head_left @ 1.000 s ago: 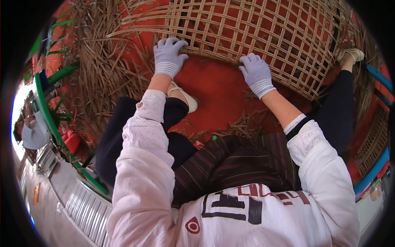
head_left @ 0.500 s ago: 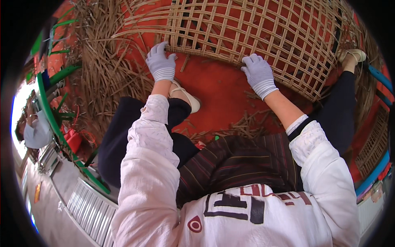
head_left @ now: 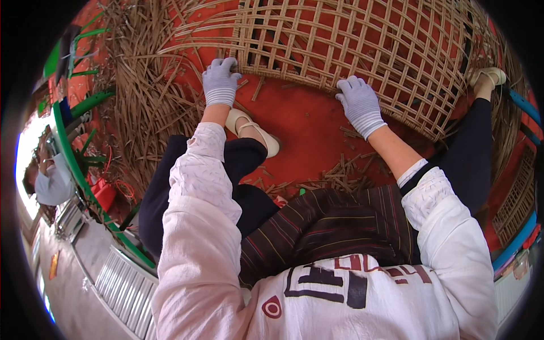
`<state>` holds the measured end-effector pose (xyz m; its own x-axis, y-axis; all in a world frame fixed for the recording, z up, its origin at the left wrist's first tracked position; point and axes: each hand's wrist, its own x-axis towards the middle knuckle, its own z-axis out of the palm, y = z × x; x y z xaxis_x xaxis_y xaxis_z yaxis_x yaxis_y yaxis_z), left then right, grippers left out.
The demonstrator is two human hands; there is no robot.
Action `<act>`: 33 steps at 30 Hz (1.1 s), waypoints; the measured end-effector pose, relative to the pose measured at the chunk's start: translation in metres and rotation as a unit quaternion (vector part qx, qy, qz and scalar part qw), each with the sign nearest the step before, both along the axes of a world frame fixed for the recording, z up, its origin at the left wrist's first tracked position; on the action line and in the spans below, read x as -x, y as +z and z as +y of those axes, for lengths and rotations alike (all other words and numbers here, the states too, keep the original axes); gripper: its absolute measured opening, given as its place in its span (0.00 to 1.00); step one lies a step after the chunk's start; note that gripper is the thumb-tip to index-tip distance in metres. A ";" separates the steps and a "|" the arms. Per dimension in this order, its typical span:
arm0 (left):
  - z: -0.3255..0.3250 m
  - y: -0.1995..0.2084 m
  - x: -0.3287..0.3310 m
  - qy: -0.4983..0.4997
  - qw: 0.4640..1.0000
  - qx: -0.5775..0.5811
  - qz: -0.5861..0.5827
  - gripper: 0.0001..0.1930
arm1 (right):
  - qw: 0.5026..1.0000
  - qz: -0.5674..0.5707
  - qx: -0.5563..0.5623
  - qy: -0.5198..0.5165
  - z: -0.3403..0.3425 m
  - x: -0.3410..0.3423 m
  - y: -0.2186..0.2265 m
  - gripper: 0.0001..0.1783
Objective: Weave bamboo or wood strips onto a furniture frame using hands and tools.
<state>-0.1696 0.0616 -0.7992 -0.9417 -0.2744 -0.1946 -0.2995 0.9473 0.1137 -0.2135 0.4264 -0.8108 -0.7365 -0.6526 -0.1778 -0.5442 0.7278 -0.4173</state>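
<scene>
A tan woven lattice panel (head_left: 317,48), made of paired cane-like strands, lies ahead of me with its bound edge facing me. At its near left corner, my left hand (head_left: 220,85), in a striped grey-white glove, is closed with its fingers bent around the edge. Further right along the same edge, my gloved right hand (head_left: 360,102) has its fingers curled against the rim; the fingertips are partly hidden. Loose strands (head_left: 198,42) stick out from the panel's left side, beyond my left hand.
Dry brown strips (head_left: 141,102) are heaped at the left on the red floor (head_left: 300,119). Short offcuts (head_left: 345,175) lie before my lap. A green curved frame (head_left: 68,153) stands left; blue tubing (head_left: 524,107) runs right. My cream shoes (head_left: 258,136) flank the work.
My left hand has shifted slightly, its fingers more bent at the corner. The view has moved a little, and more of my left shoe shows. My right hand stays at the edge.
</scene>
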 end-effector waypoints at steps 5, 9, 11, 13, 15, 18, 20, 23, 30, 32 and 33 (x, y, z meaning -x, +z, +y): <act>0.006 0.000 -0.002 0.012 1.000 0.009 0.010 0.20 | 1.000 -0.002 -0.026 0.009 -0.003 0.001 0.004 0.18; 0.019 0.007 0.002 0.065 0.997 0.034 -0.024 0.17 | 0.998 -0.025 -0.059 0.001 -0.007 0.002 0.011 0.16; 0.032 0.014 0.004 0.082 0.994 0.066 -0.009 0.16 | 0.998 -0.030 -0.054 -0.008 -0.007 0.000 0.015 0.16; 0.051 0.019 0.006 0.093 0.990 0.102 0.026 0.14 | 0.997 -0.028 -0.070 -0.013 -0.002 -0.002 0.018 0.18; 0.077 0.020 0.008 -0.008 0.996 0.040 0.080 0.13 | 0.999 -0.022 -0.029 -0.017 0.010 -0.010 0.022 0.20; 0.124 0.016 0.007 -0.139 0.985 -0.059 0.080 0.16 | 0.998 -0.005 0.000 -0.067 0.042 -0.023 0.029 0.23; 0.149 0.015 0.000 -0.122 0.989 -0.065 0.052 0.18 | 0.994 0.038 -0.001 -0.098 0.072 -0.029 0.037 0.22; 0.174 0.016 -0.005 -0.099 0.993 -0.055 0.038 0.18 | 0.986 0.033 -0.072 -0.150 0.111 -0.029 0.045 0.22; 0.251 0.018 0.003 -0.248 0.963 -0.099 0.046 0.20 | 0.972 -0.049 -0.128 -0.188 0.129 -0.019 0.037 0.20; 0.272 0.016 0.006 -0.238 0.965 -0.105 0.041 0.19 | 0.967 -0.045 -0.107 -0.228 0.130 -0.019 0.035 0.17; 0.281 0.015 0.008 -0.226 0.969 -0.097 0.029 0.19 | 0.970 -0.028 -0.097 -0.219 0.132 -0.017 0.034 0.16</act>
<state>-0.1775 0.3426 -0.7846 -0.9680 0.2056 -0.1442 0.1537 0.9391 0.3073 -0.1961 0.5580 -0.7767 -0.9215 -0.2284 -0.3141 -0.1444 0.9523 -0.2688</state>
